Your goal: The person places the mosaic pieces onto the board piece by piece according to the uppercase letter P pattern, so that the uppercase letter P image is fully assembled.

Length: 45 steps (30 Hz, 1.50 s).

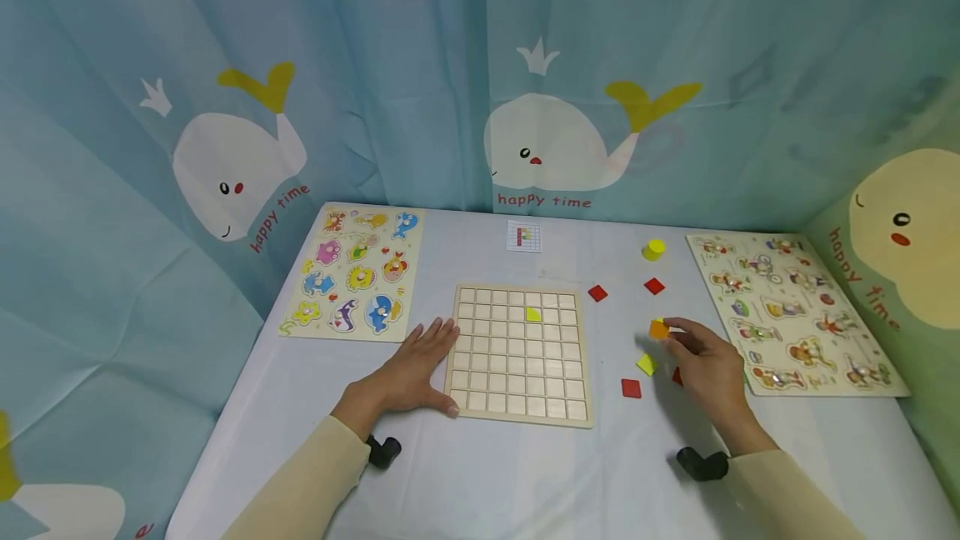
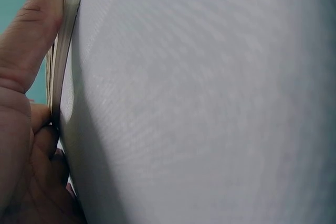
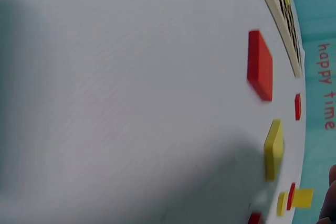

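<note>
My left hand (image 1: 411, 367) lies flat with spread fingers along the left side of a wooden grid board (image 1: 523, 422); its thumb touches the near left corner. One yellow tile (image 1: 533, 315) sits in an upper cell of the board. To the right of the board, my right hand (image 1: 711, 371) pinches a yellow-orange square tile (image 1: 659, 330) between thumb and fingertips, above the table. Below it lie a yellow tile (image 1: 647, 364), a red tile (image 1: 631, 388) and another red tile (image 1: 678, 376), partly hidden by the hand. In the right wrist view, only fingertips show at the right edge.
Two more red tiles (image 1: 597, 293) and a yellow cylinder (image 1: 654, 250) stand farther back. A small pattern card (image 1: 523, 237) lies behind the board. A sea-animal puzzle (image 1: 352, 273) is at left, a figure puzzle (image 1: 795, 315) at right. Whale-print curtains (image 1: 420, 107) enclose the table.
</note>
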{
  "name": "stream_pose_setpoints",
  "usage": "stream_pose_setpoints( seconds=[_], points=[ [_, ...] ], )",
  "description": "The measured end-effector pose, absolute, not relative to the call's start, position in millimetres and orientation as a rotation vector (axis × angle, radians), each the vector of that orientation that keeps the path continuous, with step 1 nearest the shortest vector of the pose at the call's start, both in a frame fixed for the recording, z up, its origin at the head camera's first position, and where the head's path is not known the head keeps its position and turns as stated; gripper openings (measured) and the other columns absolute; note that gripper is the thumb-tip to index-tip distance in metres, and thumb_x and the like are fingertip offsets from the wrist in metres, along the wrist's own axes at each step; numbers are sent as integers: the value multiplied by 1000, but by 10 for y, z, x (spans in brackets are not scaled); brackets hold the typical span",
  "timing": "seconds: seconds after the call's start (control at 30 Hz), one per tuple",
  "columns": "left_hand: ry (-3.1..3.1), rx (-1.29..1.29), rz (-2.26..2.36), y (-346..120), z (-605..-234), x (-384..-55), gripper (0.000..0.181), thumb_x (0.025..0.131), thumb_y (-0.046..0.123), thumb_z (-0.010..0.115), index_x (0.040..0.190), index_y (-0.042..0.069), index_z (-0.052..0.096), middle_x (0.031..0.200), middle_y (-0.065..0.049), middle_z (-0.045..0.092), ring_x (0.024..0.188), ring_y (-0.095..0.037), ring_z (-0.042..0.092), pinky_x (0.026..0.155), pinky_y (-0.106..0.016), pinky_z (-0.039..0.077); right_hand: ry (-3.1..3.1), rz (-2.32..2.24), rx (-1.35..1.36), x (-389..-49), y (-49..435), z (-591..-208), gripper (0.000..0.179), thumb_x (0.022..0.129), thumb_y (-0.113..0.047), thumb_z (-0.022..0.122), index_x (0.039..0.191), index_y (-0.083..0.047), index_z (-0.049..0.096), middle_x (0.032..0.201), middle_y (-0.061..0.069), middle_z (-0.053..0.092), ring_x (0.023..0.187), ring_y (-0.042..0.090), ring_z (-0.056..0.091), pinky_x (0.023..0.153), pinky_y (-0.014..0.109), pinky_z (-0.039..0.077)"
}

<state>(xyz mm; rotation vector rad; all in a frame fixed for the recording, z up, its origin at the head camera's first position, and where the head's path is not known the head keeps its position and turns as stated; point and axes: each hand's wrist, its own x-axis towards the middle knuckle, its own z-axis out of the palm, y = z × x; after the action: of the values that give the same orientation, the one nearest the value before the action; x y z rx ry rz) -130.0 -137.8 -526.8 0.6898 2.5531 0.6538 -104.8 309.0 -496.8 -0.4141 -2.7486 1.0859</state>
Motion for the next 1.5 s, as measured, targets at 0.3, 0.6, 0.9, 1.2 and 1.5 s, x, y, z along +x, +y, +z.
stream_pose_setpoints(
  seconds=[0.3,0.6,0.9,1.2,1.5],
  points=[
    [2558,679,648,-1380,-5277,-1292,133,72,58,92,170,11,16,178,-3,8,166,-21,-1,136,-43,-3,-2706,1151,-354,-1223,2860,-4973,33,101,-9,71,134,-11,72,116,18,77,90,8,61,66,5,47],
    [2560,675,659,-1371,-5280,-1289,133,72,57,92,170,10,16,178,-5,9,166,-23,0,136,-45,-2,-2700,1256,-351,-1397,2554,-4934,33,102,-9,70,135,-10,71,120,20,75,102,30,66,71,4,44],
    [2554,665,673,-1370,-5261,-1288,132,71,57,92,170,11,17,178,-5,9,166,-22,0,136,-44,-2,-2701,1301,-237,-1534,2276,-4941,31,100,-7,71,131,-8,73,116,19,76,98,29,66,68,10,47],
    [2553,674,662,-1380,-5265,-1298,132,72,59,92,170,11,18,178,-4,9,166,-22,0,136,-43,-3,-2689,1366,-75,-1642,2075,-4950,27,100,-7,71,127,-7,74,113,17,74,98,27,65,69,9,49],
    [2554,666,661,-1372,-5245,-1290,131,72,58,92,170,11,18,178,-4,9,166,-22,0,136,-43,-2,-2689,1428,-18,-1709,1936,-4948,27,99,-6,73,125,-5,75,112,18,75,99,29,67,72,10,51]
  ],
)
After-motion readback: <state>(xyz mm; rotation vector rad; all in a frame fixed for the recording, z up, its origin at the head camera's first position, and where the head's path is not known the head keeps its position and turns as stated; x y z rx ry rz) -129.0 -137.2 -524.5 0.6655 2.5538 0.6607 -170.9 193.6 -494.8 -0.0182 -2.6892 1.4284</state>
